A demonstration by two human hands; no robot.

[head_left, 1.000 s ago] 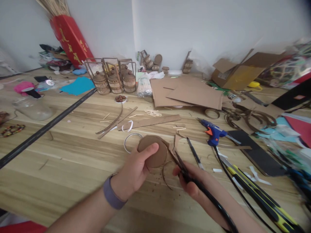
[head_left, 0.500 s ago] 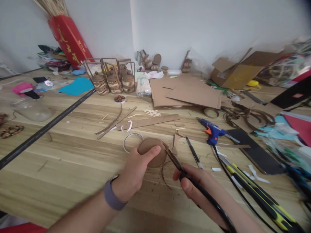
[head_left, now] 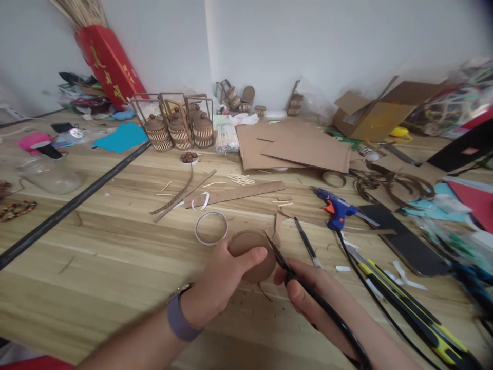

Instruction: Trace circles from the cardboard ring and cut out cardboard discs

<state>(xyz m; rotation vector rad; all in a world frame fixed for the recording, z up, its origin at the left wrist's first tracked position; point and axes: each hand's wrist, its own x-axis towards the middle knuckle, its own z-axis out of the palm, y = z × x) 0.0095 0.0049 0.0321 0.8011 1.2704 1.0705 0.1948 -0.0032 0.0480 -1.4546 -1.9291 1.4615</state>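
A round brown cardboard disc [head_left: 256,262] is gripped by my left hand [head_left: 225,272], thumb on top and the fingers hidden beneath. My right hand [head_left: 316,290] is closed round black-handled scissors [head_left: 287,267], whose blades meet the disc's upper right edge. Just up and left of the disc lies a pale ring [head_left: 211,228], apart from my hand. A small cardboard scrap [head_left: 278,224] sits beyond the blade tips, and a dark pen [head_left: 306,241] lies to their right. Part of a thin curved strip shows under the disc's lower edge.
To the right are a blue glue gun [head_left: 337,208], a phone [head_left: 404,239] and a yellow-black cutter [head_left: 416,313]. Cardboard sheets [head_left: 292,144] and small lidded baskets [head_left: 179,131] stand or lie farther back. A dark bar [head_left: 77,203] crosses the left side.
My left hand and the disc have moved right and toward me, uncovering more of the pale ring. The scissor blades look closer together; my right hand has barely moved.
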